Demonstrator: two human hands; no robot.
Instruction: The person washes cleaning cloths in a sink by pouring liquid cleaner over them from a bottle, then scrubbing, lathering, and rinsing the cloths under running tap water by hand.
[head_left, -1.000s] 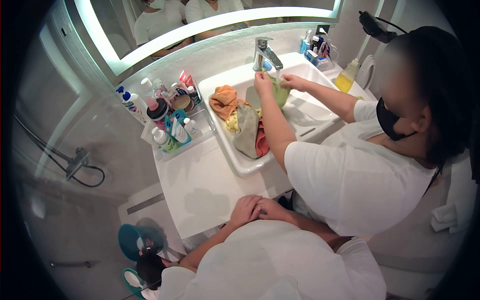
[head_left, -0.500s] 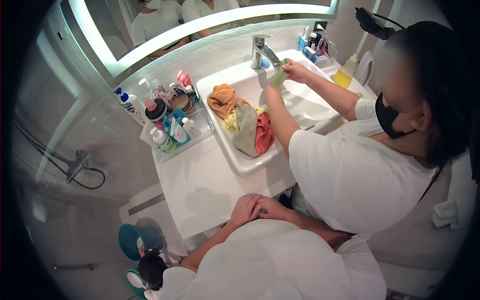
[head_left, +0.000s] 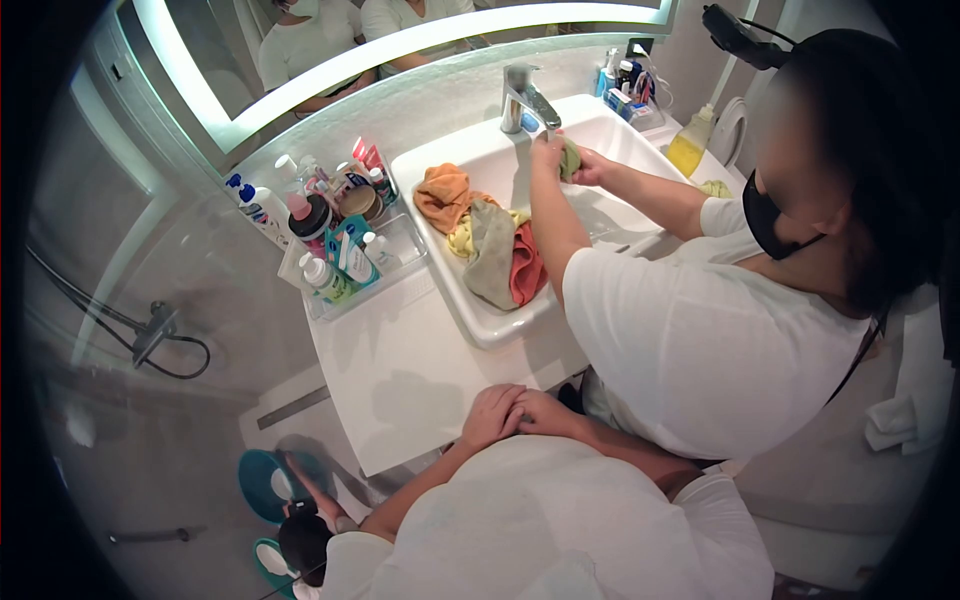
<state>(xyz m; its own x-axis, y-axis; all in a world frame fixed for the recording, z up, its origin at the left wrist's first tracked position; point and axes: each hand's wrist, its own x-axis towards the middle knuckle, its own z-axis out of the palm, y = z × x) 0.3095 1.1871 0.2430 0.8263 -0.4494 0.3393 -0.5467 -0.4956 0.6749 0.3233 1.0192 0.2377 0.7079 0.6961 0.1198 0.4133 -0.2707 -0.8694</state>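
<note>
My left hand (head_left: 492,415) and my right hand (head_left: 543,412) rest together in front of my belly, beside the edge of the white counter (head_left: 400,390). Both are closed, with fingers overlapping, and no object shows in them. Beyond the counter is a white sink (head_left: 490,335). An orange cloth (head_left: 443,197), a grey cloth (head_left: 490,262), a red cloth (head_left: 527,268) and some yellow cloth lie heaped on its left side. At the right, a co-worker in a white shirt holds a green cloth (head_left: 570,160) under the faucet (head_left: 518,98).
A clear tray (head_left: 370,288) of toiletries stands left of the sink. A bottle of yellow liquid (head_left: 689,150) is at its right. Another person, lower left, reaches into a teal bucket (head_left: 262,480). A lit mirror (head_left: 340,85) hangs behind the sink.
The co-worker's hands have shifted on the green cloth, now bunched at the faucet. The lower-left person's arm has come into view over the bucket. My hands stay in place.
</note>
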